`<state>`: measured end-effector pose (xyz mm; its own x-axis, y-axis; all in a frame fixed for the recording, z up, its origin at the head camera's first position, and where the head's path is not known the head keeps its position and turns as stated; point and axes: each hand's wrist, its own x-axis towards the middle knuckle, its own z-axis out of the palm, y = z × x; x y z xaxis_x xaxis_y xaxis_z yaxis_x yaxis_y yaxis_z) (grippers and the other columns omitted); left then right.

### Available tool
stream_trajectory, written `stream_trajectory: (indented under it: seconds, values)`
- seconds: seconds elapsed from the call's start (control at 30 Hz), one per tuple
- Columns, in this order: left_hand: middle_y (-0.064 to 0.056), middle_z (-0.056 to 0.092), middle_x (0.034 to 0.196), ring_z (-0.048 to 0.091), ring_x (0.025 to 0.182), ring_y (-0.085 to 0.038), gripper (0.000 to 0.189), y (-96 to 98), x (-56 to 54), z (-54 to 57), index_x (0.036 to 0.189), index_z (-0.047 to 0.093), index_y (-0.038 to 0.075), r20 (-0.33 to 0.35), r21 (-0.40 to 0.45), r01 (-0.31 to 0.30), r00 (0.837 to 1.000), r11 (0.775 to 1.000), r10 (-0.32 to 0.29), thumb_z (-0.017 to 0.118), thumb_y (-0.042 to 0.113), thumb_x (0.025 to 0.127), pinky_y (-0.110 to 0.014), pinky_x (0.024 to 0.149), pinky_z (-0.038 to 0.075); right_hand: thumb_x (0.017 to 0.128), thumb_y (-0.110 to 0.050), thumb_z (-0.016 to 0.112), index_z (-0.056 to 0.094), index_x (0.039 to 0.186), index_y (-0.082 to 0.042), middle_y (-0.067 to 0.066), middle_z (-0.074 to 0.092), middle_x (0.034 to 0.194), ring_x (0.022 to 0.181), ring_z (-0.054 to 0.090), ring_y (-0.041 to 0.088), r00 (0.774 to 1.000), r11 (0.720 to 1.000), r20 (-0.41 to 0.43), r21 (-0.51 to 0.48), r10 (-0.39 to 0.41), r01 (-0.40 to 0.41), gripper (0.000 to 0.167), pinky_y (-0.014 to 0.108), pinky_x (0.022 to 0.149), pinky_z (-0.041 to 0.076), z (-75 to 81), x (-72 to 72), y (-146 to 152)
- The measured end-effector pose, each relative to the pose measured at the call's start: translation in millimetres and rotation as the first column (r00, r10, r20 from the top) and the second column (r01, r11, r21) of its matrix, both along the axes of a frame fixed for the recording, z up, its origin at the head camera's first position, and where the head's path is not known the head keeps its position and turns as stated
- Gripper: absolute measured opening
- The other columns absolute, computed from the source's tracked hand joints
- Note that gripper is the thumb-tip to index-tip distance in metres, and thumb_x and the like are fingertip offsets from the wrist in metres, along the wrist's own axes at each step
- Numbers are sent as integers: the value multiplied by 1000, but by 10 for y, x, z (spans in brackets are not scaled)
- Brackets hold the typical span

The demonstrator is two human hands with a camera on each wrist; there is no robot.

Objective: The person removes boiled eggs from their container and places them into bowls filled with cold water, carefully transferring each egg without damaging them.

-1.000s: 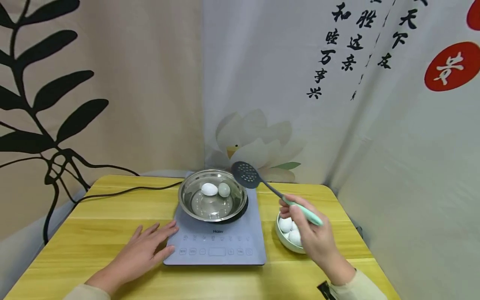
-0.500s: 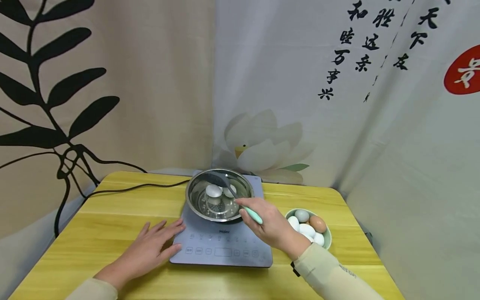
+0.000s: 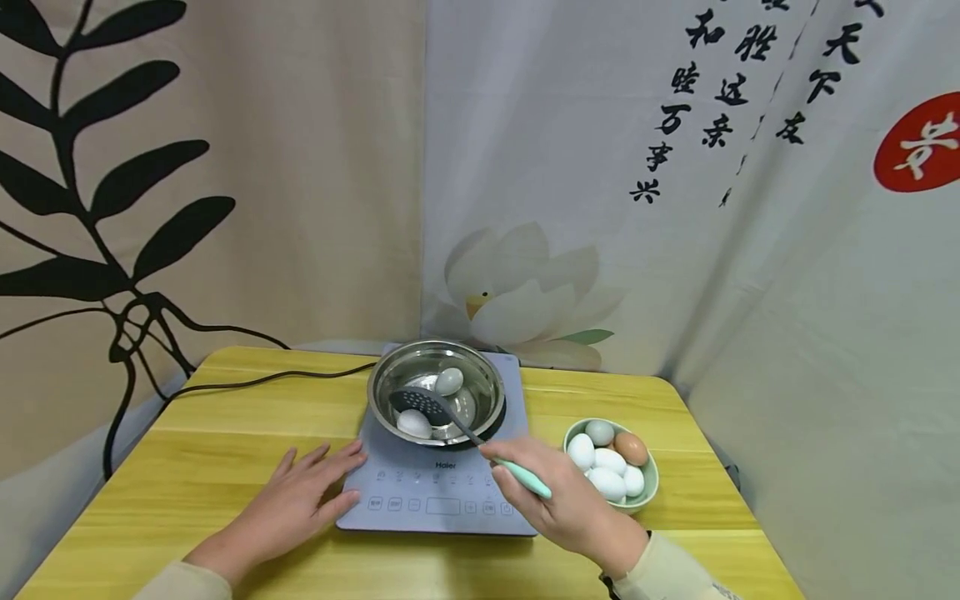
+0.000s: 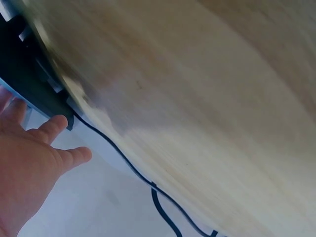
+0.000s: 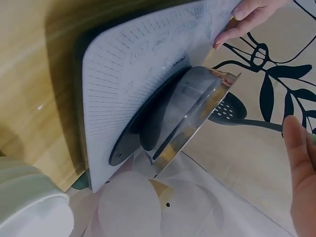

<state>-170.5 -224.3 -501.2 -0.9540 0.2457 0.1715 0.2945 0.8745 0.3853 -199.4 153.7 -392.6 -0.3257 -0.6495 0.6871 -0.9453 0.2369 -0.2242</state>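
Observation:
My right hand [image 3: 558,504] grips the mint-green handle of a dark slotted spoon [image 3: 422,402]. The spoon's perforated head dips inside a steel pot [image 3: 483,379], just over a white egg [image 3: 413,425] at the near-left wall. Farther back in the same pot lies a pale egg [image 3: 448,382]; clear water appears to cover the bottom. The pot stands on a grey induction cooktop [image 3: 408,492]. Along its left edge rests my left hand [image 3: 292,500], fingers spread and fairly straight. In the right wrist view the spoon's head [image 5: 230,106] shows beyond the pot's rim.
A pale green bowl [image 3: 650,492] holding several white eggs, a bluish egg and a brown egg [image 3: 631,448] stands right of the cooktop. A black cord [image 3: 277,377] runs left from the cooktop across the wooden table [image 3: 225,433]. Printed curtains hang behind.
My right hand has carried the slotted spoon from above the bowl side into the pot, then drawn it nearer. The white egg has shifted toward the near-left wall. My left hand stays put.

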Motion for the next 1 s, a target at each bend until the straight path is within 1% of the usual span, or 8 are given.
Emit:
stream_trajectory:
  seconds: [0.27, 0.37, 0.43, 0.5, 0.57, 0.67, 0.87, 1.0]
  values:
    - [4, 51, 166, 50, 148, -51, 59, -14, -3, -9, 155, 59, 30, -1, -1, 4, 1000, 1000, -4, 59, 61, 104, -84, 118, 23, 108, -8, 59, 70, 130, -1, 11, 79, 113, 99, 76, 19, 997, 993, -40, -89, 69, -73, 26, 24, 94, 62, -42, 41, 93]
    - [5, 50, 167, 49, 149, -50, 59, -16, -2, -13, 155, 59, 31, 6, 3, 1, 1000, 1000, -1, 59, 62, 104, -84, 119, 23, 104, 4, 59, 69, 129, 3, 16, 79, 111, 95, 78, 19, 990, 985, 84, -145, 110, -97, 27, 25, 87, 65, -45, 33, 103]
    - [6, 51, 166, 50, 148, -50, 59, -15, -2, -16, 154, 59, 31, 4, 0, 1, 1000, 1000, -1, 59, 62, 104, -84, 119, 23, 103, 11, 55, 68, 128, 7, 21, 78, 108, 91, 78, 20, 962, 975, 239, -205, 129, -80, 29, 29, 82, 66, -41, 12, 101]
    - [6, 51, 166, 50, 148, -50, 58, -10, -3, -20, 154, 60, 31, 0, -3, -1, 1000, 1000, 1, 58, 62, 104, -84, 119, 24, 105, 12, 49, 67, 128, 10, 26, 78, 106, 88, 78, 21, 899, 960, 417, -278, 135, -15, 29, 33, 78, 68, -45, -30, 100]
    - [6, 51, 166, 50, 148, -50, 58, -6, -2, -25, 154, 60, 31, 2, -4, -2, 1000, 1000, 2, 58, 62, 104, -84, 119, 23, 111, 4, 45, 66, 128, 12, 31, 77, 106, 87, 78, 21, 812, 938, 570, -335, 127, 89, 28, 37, 77, 68, -56, -92, 99]
    - [6, 50, 167, 50, 148, -50, 58, 2, -3, -38, 154, 59, 32, 4, -7, 0, 1000, 1000, 0, 58, 63, 104, -84, 119, 23, 116, -13, 44, 63, 129, 14, 36, 76, 108, 87, 79, 17, 676, 896, 727, -374, 123, 239, 36, 38, 77, 69, -81, -186, 108]
    - [7, 49, 167, 50, 148, -50, 58, -5, 0, -32, 154, 59, 32, 0, -1, -1, 1000, 1000, 1, 58, 62, 105, -84, 119, 22, 116, -29, 45, 63, 133, 8, 26, 80, 109, 85, 79, 19, 426, 806, 888, -375, 172, 458, 45, 37, 80, 69, -98, -328, 98]
    - [7, 50, 167, 50, 148, -50, 58, -8, 5, -27, 154, 59, 32, -3, -1, -2, 1000, 1000, 2, 58, 61, 104, -84, 119, 23, 115, -28, 42, 64, 133, 5, 19, 82, 103, 82, 78, 22, 292, 735, 928, -363, 231, 573, 43, 35, 78, 68, -77, -400, 88]
